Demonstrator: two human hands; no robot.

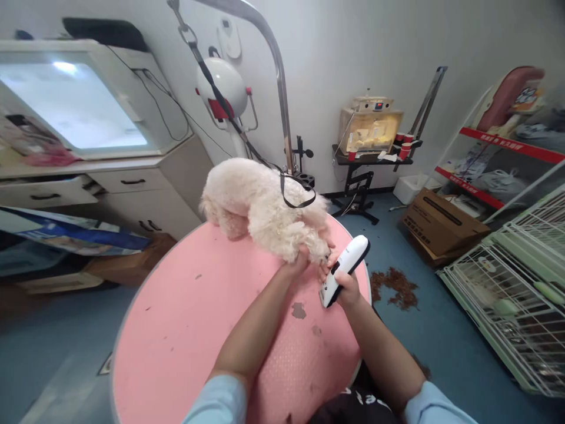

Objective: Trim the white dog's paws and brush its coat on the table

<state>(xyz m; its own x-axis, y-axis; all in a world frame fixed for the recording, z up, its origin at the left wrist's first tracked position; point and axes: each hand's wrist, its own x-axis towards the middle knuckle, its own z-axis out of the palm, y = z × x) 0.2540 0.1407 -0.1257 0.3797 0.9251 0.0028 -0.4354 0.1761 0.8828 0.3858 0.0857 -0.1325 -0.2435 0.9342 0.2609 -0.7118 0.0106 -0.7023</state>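
Lit cabinet [75,106]: far left, on white drawer unit [128,181]; one drawer pulled out, contents too blurred to tell.
Table [189,330]: round, pink, worn in patches; widest stretch of open top left and near, narrow margin at right rim.
Dog [247,191]: on far side of table, head end right, under black strap [212,82].
Left hand [299,264]: at dog's head end, fingers partly hidden in fur; cannot tell how far closed.
Clippers [346,265]: just beside right rim, tilted, blade end near-left.
Right hand [348,288]: fingers wrapped around clippers.
Glowing box [371,132]: far right, on black stand; red cups [405,151] beside.
Floor [410,335]: blue, brown hair pile [395,288] right of table.
Red-edged shelf [507,141]: far right, bags aboard.
Wire cage [498,288]: right, pale green item inside.
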